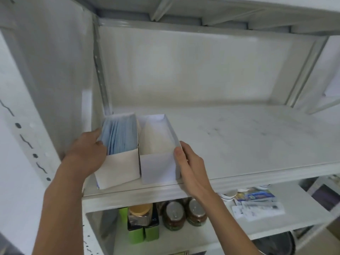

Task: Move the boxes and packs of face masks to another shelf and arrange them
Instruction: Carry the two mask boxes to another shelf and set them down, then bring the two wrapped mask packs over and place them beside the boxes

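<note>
White shelf [239, 140], two open white boxes [158, 166] side by side

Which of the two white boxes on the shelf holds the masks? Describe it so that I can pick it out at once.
Find the wide white shelf at chest height and go to its front left corner, where two open white boxes stand side by side, touching. The mask box is the left one, held by the left hand. It is packed with blue masks, while its neighbour, the right box, looks empty.

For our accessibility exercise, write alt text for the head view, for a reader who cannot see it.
Two hands steady two open white boxes side by side at the left front of a white shelf: the left hand holds the left box, full of blue masks; the right hand holds the right box. Jars stand below.
</note>
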Demonstrator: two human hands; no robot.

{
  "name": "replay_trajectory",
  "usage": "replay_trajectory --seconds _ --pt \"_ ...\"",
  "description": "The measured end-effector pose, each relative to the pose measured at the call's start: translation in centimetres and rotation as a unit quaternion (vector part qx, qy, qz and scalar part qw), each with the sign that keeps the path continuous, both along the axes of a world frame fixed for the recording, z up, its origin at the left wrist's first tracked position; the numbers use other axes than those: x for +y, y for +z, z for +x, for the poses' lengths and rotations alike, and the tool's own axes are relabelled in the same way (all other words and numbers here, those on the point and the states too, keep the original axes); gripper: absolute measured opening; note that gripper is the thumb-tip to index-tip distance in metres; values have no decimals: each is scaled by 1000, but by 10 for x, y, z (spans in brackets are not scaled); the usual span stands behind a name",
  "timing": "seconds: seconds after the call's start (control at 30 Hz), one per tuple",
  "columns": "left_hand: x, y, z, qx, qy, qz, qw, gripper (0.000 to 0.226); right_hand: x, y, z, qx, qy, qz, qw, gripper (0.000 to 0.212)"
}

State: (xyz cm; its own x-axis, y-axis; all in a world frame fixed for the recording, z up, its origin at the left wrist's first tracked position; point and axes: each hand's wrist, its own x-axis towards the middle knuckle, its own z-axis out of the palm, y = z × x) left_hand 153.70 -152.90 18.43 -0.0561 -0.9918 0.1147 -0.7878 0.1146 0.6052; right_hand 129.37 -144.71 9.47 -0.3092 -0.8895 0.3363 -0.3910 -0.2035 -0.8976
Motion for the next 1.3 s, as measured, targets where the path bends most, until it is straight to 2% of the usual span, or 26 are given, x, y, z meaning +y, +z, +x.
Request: replay_trajectory --seconds 0.2,0.27,0.33,0.37,0.43,0.53,0.63,0.77,0.87,0.93,1.1,1.2,1.3 --pt "-1 2 1 -13 -2 7 1000 48 3 5 -1 -1 15 28 999 69" --pt "2 11 -6 -36 13 -84 996 43 12 5 -8 -16 21 14 1000 59" --pt "10 21 -21 -3 -12 -228 974 37 30 7 -25 2 -15 -28 999 44" --pt "18 25 -34 43 -46 -291 955 35 42 7 -38 30 -52 -54 997 38" --pt "36 31 -76 128 -155 -355 913 35 71 10 -71 88 -129 -86 984 23" --pt "73 21 -165 178 -347 -348 852 32 125 17 -128 182 -243 -54 951 16" --pt "119 -8 -260 217 -487 -322 783 30 196 18 -175 279 -359 44 890 21" --pt "195 -47 -371 174 -615 -270 720 34 308 6 -200 308 -484 191 797 32" --pt "262 -68 -437 136 -695 -248 661 36 396 -11 -204 280 -564 293 719 45" --pt "311 -78 -471 149 -737 -241 614 33 451 -21 -201 240 -603 347 677 53" --pt "446 -95 -531 145 -827 -217 498 41 563 -36 -186 149 -694 427 560 59" --pt "520 -108 -553 110 -870 -211 433 48 614 -37 -179 102 -715 469 508 64" --pt "582 -123 -574 95 -895 -191 392 55 657 -37 -180 71 -722 508 465 66"
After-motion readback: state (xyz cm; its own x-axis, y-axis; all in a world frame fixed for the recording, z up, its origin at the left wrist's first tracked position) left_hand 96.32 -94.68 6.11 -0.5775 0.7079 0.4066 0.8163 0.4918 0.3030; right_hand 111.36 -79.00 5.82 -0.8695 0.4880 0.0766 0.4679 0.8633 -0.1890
